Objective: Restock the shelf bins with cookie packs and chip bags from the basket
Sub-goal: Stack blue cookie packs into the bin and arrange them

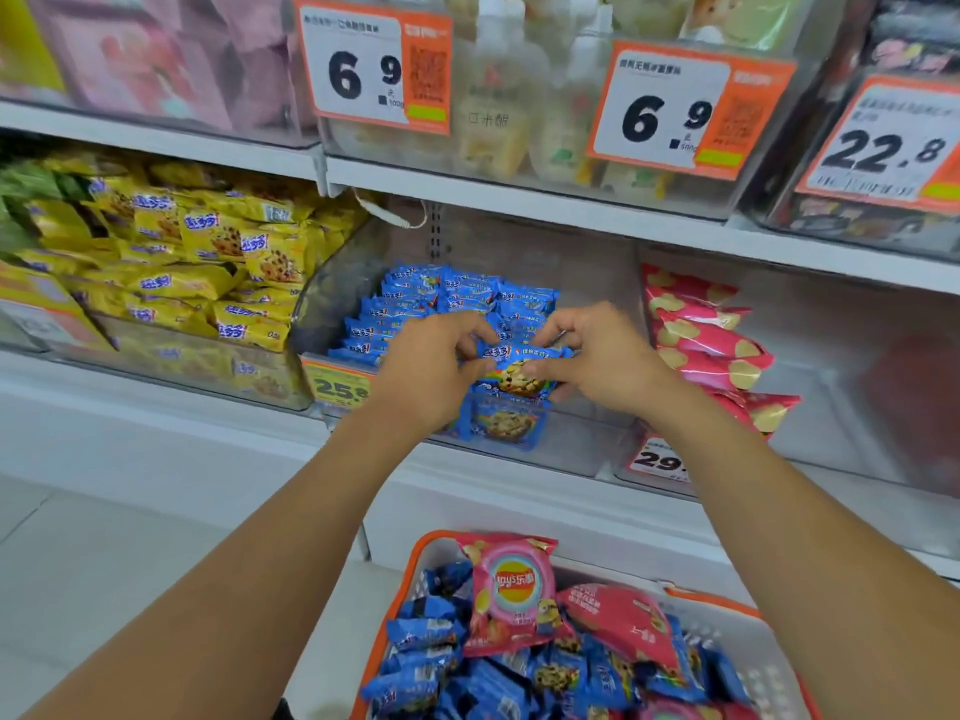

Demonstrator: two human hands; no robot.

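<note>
My left hand (423, 368) and my right hand (597, 356) both pinch blue cookie packs (519, 374) held together over the front of the clear middle bin (571, 454). Rows of blue cookie packs (457, 298) stand in that bin behind my hands. One more blue pack (506, 426) lies at the bin's front wall. Below, the orange-rimmed basket (418, 553) holds several blue cookie packs (431, 646) and pink chip bags (511, 595).
Yellow cookie packs (208, 262) fill the bin to the left. Pink chip bags (706, 340) lean in the clear bin to the right. Price tags (337, 389) hang on the bin fronts. The shelf above carries bottles and large price cards (371, 65).
</note>
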